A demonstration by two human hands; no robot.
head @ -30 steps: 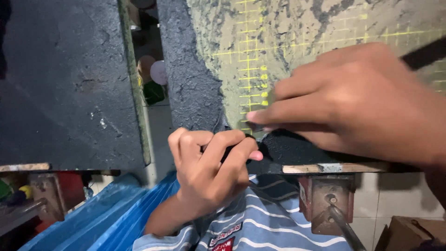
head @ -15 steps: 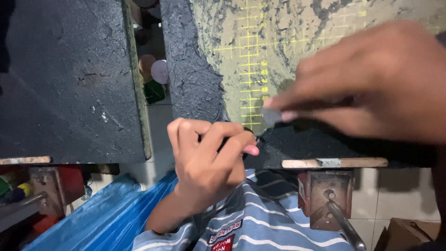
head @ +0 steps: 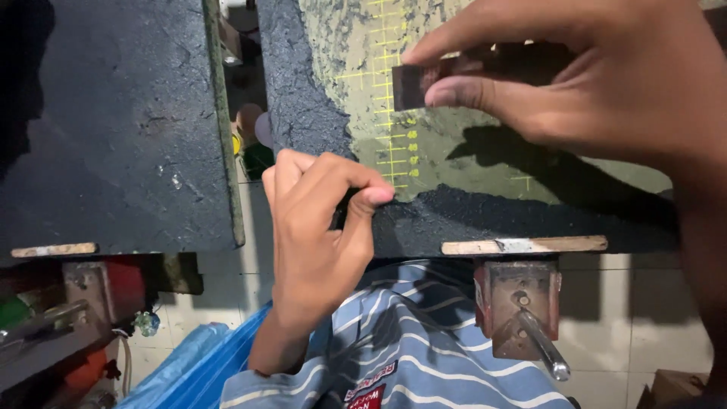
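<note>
My right hand [head: 598, 83] is raised over the bench and pinches a small dark flat strip [head: 413, 85] between thumb and fingers. Under it lies a worn green cutting mat [head: 454, 163] with yellow grid lines, most of it coated in dark grime. My left hand [head: 314, 227] rests at the near edge of the dark bench top [head: 303, 98]. Its fingers are curled and the thumb presses against the index fingertip. I see nothing between them.
A second dark board [head: 113, 129] lies to the left across a narrow gap. A wooden strip [head: 522, 245] edges the bench front, with a rusty metal clamp [head: 519, 310] below it. Blue plastic sheeting [head: 189, 371] and my striped shirt [head: 424, 341] show underneath.
My right hand has lifted off the bench edge and moved up and away, carrying the dark strip. My left hand has stayed at the edge, fingers still curled.
</note>
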